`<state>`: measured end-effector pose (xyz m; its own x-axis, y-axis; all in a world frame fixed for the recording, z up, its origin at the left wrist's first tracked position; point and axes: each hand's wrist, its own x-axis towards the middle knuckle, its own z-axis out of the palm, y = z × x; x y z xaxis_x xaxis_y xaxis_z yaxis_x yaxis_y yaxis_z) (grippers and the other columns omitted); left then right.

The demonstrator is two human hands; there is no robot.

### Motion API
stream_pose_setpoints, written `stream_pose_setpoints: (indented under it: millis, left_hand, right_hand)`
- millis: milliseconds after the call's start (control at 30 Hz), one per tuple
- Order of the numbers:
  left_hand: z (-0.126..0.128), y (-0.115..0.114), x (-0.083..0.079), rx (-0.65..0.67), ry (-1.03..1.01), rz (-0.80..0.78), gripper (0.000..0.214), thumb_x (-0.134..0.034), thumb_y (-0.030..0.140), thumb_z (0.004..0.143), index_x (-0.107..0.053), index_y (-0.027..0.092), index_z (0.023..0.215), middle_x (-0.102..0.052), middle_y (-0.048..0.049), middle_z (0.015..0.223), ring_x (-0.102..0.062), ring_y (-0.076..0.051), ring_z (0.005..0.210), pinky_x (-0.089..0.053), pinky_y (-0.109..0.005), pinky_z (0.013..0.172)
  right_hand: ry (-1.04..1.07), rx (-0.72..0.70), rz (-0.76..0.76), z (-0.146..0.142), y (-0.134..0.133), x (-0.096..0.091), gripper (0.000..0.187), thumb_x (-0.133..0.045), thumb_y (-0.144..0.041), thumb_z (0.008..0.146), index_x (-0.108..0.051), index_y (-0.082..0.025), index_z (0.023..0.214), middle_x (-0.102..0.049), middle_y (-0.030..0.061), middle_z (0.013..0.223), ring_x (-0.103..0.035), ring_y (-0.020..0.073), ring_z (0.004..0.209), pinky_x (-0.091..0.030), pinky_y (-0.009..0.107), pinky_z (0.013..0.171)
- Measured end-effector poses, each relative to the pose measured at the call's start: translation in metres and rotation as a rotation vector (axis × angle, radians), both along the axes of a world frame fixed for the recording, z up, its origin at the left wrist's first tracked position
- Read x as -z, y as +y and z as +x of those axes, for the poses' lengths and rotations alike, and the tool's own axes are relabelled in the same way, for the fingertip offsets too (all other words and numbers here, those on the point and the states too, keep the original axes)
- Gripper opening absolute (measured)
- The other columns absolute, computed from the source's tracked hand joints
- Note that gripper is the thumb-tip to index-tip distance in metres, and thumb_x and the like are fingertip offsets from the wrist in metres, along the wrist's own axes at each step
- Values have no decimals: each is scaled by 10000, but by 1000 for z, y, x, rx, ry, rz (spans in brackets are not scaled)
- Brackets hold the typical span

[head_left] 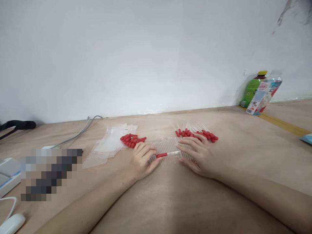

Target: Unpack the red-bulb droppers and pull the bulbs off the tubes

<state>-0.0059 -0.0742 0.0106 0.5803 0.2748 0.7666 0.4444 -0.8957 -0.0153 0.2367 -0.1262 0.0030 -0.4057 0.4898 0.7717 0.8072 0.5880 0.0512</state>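
A row of clear thin tubes (168,145) lies on the brown table between my hands. My left hand (142,159) rests at the row's left end, its fingers curled and pinching a red rubber cap (161,155) that sits on one tube. My right hand (197,156) lies flat on the right part of the row, fingers stretched out toward the left. A loose heap of red caps (131,139) lies just beyond my left hand. Behind my right hand lies a bunch of tubes fitted with red caps (197,132).
Clear plastic bags (109,144) lie left of the cap heap. Grey cables (80,131) run to the back left. White devices (8,175) and a white mouse (12,223) sit at the left edge. A green bottle (252,88) and a wrapped bottle (264,94) lean against the wall at right.
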Motion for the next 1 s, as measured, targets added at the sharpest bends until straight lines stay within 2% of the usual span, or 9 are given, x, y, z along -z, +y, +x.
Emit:
stream_pose_setpoints:
  millis: [133,267,433,567,800,1000]
  left_hand:
    - [4,-4,0,5,-16,-50,123,-639,239,735,-566,173,808,-630,-41,820,-540,-168,778,-411,-328,734]
    - [10,-7,0,20,60,-81,328,-639,330,739,-567,174,1018,-631,-77,991,-535,-213,949,-392,-374,848]
    - [17,-7,3,59,114,-34,143,-576,251,806,-613,216,939,-675,-13,931,-563,-172,923,-350,-373,903]
    - [19,-7,4,66,89,-15,139,-576,237,808,-611,212,940,-689,1,885,-577,-159,897,-350,-365,909]
    - [20,-9,3,84,154,-3,147,-565,244,817,-604,205,953,-680,-8,947,-577,-161,938,-336,-377,954]
    - [19,-11,2,100,181,39,111,-553,206,819,-598,189,919,-684,-6,939,-582,-160,948,-325,-387,974]
  right_hand:
    - [54,-19,-20,-3,3,7,112,-555,-269,807,-648,-262,870,-656,6,901,-555,163,912,-263,425,923]
    - [88,-54,-22,-4,2,9,93,-569,-266,797,-659,-274,822,-659,-13,856,-549,153,882,-251,423,925]
    - [63,-58,-79,-8,-5,1,136,-526,-268,821,-662,-271,829,-667,-15,813,-558,149,844,-239,439,941]
    - [21,-61,-146,-12,-8,-2,201,-524,-347,818,-645,-247,944,-677,18,864,-563,173,891,-233,459,961]
    - [59,-133,-80,-17,-4,4,136,-522,-257,828,-652,-244,865,-693,-29,818,-578,163,891,-230,446,992]
    - [54,-203,-81,-18,-4,8,145,-542,-215,812,-623,-229,932,-692,-31,816,-580,153,886,-244,449,1002]
